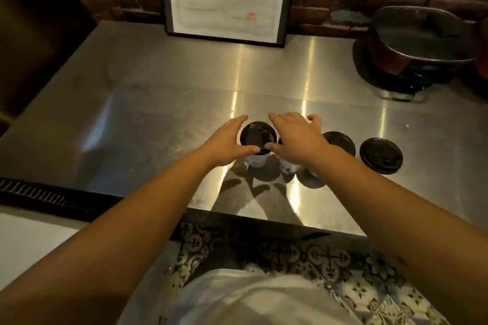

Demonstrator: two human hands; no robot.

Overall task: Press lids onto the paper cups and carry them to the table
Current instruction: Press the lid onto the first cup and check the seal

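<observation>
From the head camera, our left hand (227, 141) and right hand (295, 137) cup, fingers spread, a white paper cup (257, 159) bearing a black lid (257, 137), on the steel counter (158, 119). At three o'clock a spare lid (381, 155) lies flat; cup contents are hidden.

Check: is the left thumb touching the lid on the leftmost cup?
Touching. The head view shows the left hand with its thumb tip pressed against the lid rim, no gap visible.
</observation>
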